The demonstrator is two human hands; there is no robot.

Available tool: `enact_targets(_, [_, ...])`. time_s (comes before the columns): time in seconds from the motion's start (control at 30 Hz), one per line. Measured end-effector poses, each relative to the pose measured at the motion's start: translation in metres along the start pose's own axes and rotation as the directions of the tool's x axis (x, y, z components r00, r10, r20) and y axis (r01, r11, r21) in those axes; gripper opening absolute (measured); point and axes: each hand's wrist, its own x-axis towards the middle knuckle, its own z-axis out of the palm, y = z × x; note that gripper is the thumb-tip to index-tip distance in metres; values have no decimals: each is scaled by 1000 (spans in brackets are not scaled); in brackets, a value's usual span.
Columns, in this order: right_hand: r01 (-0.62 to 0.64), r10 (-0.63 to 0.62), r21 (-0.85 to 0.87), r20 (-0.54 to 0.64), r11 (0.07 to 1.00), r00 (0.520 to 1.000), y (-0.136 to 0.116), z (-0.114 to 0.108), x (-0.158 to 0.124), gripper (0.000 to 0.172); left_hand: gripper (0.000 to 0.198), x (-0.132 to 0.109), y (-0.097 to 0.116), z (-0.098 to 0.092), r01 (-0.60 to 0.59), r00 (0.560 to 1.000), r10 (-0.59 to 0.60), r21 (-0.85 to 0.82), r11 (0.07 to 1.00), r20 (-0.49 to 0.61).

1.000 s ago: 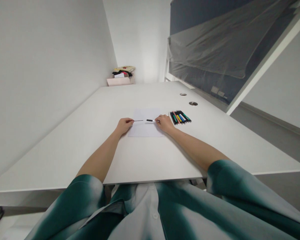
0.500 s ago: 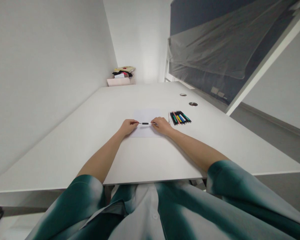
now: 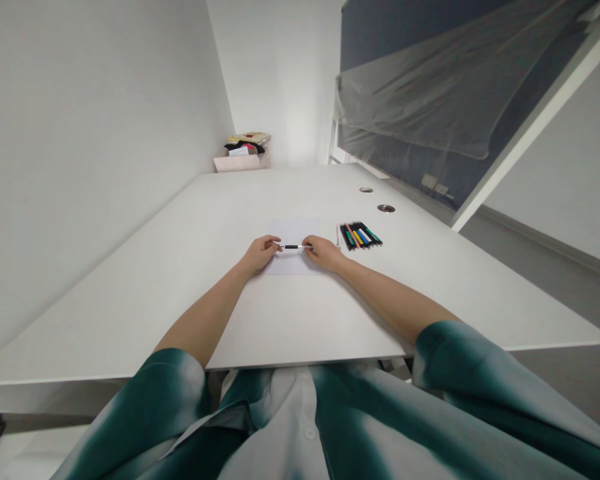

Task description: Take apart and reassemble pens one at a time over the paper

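Observation:
A thin black-and-white pen (image 3: 291, 247) is held level between my two hands, above a white sheet of paper (image 3: 293, 267). My left hand (image 3: 261, 254) has its fingertips at the pen's thin left end, the index finger raised a little off it. Around the pen's white right end, the fingers of my right hand (image 3: 323, 253) are closed, hiding that end. Just right of that hand, several pens (image 3: 361, 236) lie side by side in a row, with black, green, pink, yellow and blue parts.
The white table (image 3: 300, 320) reaches to the far wall. A pale box (image 3: 237, 163) with cloth and other items stands at its far left. Two round metal cable holes (image 3: 387, 209) sit near the right edge, beside a dark panel (image 3: 430, 113) under plastic sheeting.
My left hand's fingers have shifted slightly right along the pen's end, and the index finger has lifted. The right hand and the pen have barely moved.

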Motion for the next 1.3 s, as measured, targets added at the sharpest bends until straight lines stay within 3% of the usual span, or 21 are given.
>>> enact_targets(0.2, [-30,30,-1,7,1000,1000,-3,-4,-1,30,30,1,-2,-1,36,999,-38,-74,997,-27])
enact_targets(0.43, [-52,53,-19,12,998,999,-5,-4,-1,28,36,1,1,-1,48,997,-55,-127,991,-46])
enact_targets(0.8, [10,-10,8,12,1000,1000,-5,-1,-2,28,30,1,2,2,29,999,-33,-120,992,-31])
enact_targets(1.3, [-53,56,-55,62,997,997,-11,-4,-4,32,29,1,0,4,-1,1000,0,-73,997,-14])
